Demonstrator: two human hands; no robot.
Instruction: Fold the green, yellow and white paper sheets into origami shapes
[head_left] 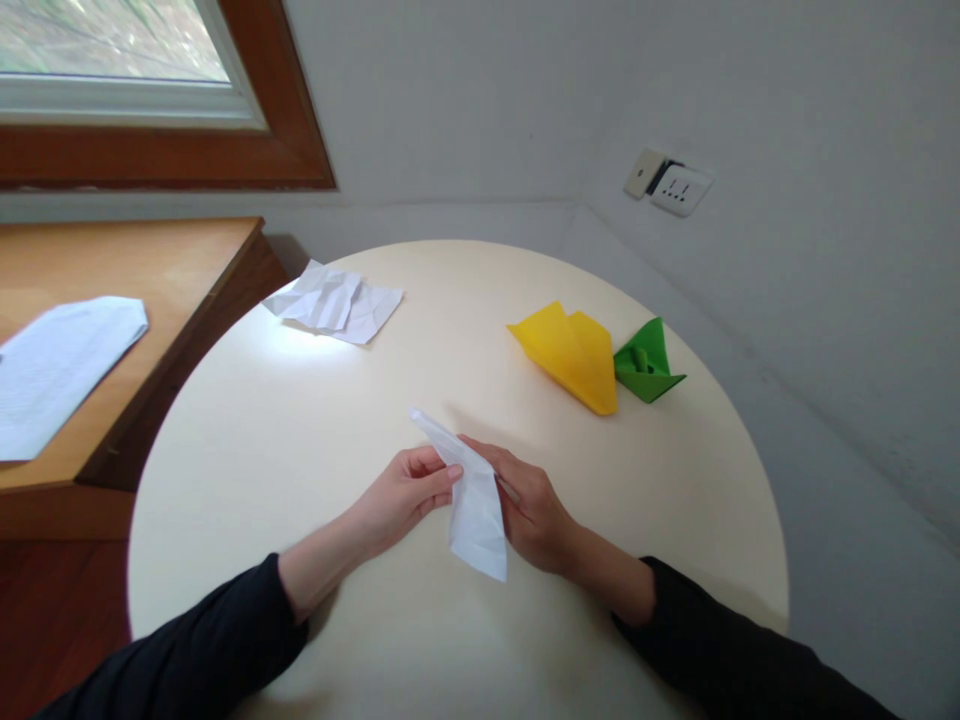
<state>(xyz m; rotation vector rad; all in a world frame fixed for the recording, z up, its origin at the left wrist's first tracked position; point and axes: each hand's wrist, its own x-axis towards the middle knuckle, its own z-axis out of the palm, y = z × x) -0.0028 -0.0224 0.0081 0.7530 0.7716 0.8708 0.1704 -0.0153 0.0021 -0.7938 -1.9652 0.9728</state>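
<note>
While two finished paper shapes, a yellow one (568, 352) and a green one (645, 364), lie touching each other on the worktop (315, 420) beyond and to the right of the hands, a third piece is held in work. The white paper (471, 496) is pinched between both hands just above the worktop: the left hand (405, 492) grips its left edge with thumb and fingertips closed on it, and the right hand (534, 508) is closed on its right edge, partly hidden behind the sheet. The paper is already folded into a long, narrow form, pointed at the end away from the hands and wider at the near end, so several folds appear to be made. Its shape is judged not yet as worked out as the coloured two; more folds probably remain, though how many cannot be told. Well beyond the left hand, a crumpled white sheet (334, 304) lies at the far edge of the worktop. Further left, on a wooden desk (187, 260), a printed sheet (60, 368) lies flat.
</note>
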